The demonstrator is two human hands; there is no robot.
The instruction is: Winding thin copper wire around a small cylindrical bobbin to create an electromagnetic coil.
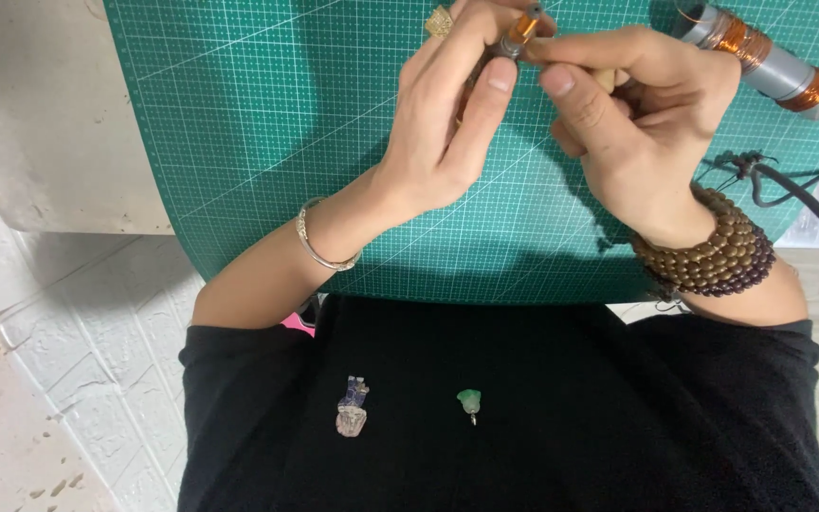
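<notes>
Over a green gridded cutting mat, my left hand and my right hand meet. Both pinch a small grey and orange tool tip between thumb and fingers. A silver bangle rings my left wrist, and brown bead bracelets wrap my right wrist. A small gold-coloured piece peeks out behind my left fingers. What my right palm holds is hidden.
A grey tool with copper wire bands lies at the mat's upper right, with black cords beside it. On my black shirt rest a purple-and-pale stone pendant and a green pendant. White textured floor lies to the left.
</notes>
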